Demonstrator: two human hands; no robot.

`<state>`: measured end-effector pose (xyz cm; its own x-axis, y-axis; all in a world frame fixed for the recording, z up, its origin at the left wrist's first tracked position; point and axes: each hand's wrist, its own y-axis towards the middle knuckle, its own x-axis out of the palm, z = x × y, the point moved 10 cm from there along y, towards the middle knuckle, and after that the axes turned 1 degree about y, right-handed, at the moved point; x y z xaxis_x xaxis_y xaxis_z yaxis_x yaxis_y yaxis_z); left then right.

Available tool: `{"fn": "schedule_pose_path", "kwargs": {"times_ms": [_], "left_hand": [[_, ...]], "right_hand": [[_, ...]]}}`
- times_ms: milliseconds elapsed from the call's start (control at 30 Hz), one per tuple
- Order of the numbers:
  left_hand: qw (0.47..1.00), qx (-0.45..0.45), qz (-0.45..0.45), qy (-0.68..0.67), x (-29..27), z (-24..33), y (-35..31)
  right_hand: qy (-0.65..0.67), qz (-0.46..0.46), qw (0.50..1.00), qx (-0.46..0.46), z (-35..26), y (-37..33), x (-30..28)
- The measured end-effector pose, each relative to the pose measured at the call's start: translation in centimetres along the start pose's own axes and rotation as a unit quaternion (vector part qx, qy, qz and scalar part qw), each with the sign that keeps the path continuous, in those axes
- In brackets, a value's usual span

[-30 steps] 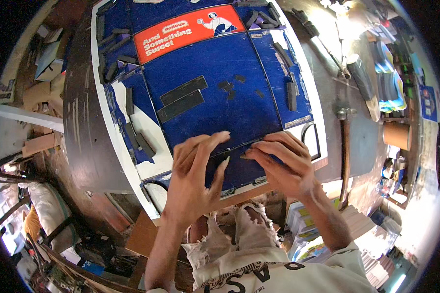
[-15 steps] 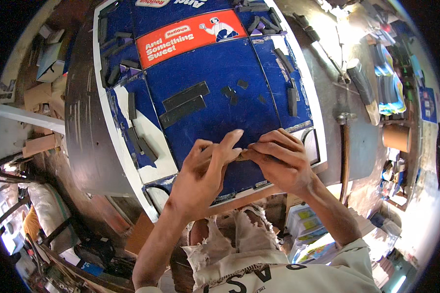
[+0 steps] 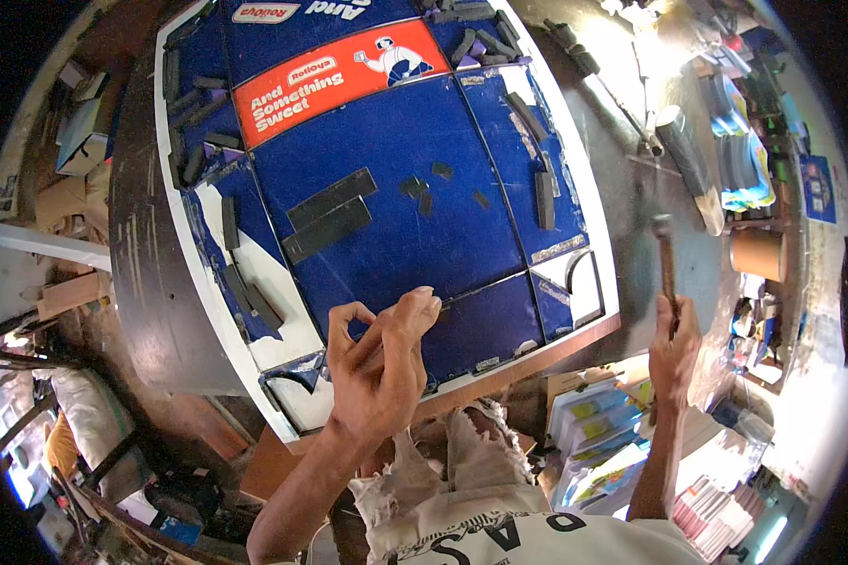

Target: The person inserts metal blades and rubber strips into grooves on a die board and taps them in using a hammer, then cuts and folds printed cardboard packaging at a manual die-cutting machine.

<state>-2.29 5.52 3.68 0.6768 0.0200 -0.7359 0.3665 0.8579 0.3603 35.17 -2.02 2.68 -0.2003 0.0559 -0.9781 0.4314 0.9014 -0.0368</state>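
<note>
In front of me lies a large blue board [image 3: 405, 217] with white side borders, a red printed panel and thin dark lines across it. Above its near part is my left hand [image 3: 382, 363], its thumb and fingers closed together; whatever they pinch is too small to make out. Off the board's right side, my right hand [image 3: 676, 344] is wrapped round the handle of a hammer [image 3: 666, 264], with the head pointing away from me. Two flat black strips [image 3: 330, 215] and several small dark pieces [image 3: 426, 188] rest on the board's middle.
Black foam-like blocks [image 3: 545, 198] line the board's sides. On the dark table [image 3: 155, 254], a black-and-wood bar [image 3: 688, 169] and a metal rod [image 3: 622, 104] lie to the right. Stacked colourful sheets [image 3: 594, 428] stand at the lower right, near a brown roll [image 3: 758, 254].
My right hand has left the left hand's side, moved right and taken hold of the hammer, which was lying on the table. My left hand stays over the board's near part.
</note>
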Motion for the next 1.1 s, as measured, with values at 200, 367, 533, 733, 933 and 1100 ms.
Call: {"fn": "schedule_pose_path", "kwargs": {"times_ms": [200, 367, 533, 733, 933, 1100], "left_hand": [[1.0, -0.006, 0.022, 0.003, -0.1, 0.4, -0.1], [0.999, -0.013, 0.021, 0.036, -0.2, 0.0, -0.6], [1.0, -0.011, 0.013, 0.012, 0.0, -0.1, -0.6], [0.999, -0.005, 0.051, 0.017, -0.7, 0.3, -0.1], [0.999, -0.033, 0.038, 0.001, -0.4, -0.2, -0.3], [0.999, -0.024, 0.022, 0.006, -0.7, 0.7, 0.0]], "right_hand": [[0.193, -0.038, 0.98, -0.022, -9.6, -9.6, -0.2], [0.239, -0.242, 0.929, -0.149, -17.4, -11.8, 2.2], [0.204, -0.271, 0.929, -0.147, -18.7, -11.3, 3.8], [0.197, -0.158, 0.949, -0.188, -18.5, -12.3, 1.7], [0.241, -0.275, 0.926, -0.095, -18.4, -11.4, 3.7], [0.233, -0.2, 0.943, -0.126, -18.1, -11.9, 3.2]]}}
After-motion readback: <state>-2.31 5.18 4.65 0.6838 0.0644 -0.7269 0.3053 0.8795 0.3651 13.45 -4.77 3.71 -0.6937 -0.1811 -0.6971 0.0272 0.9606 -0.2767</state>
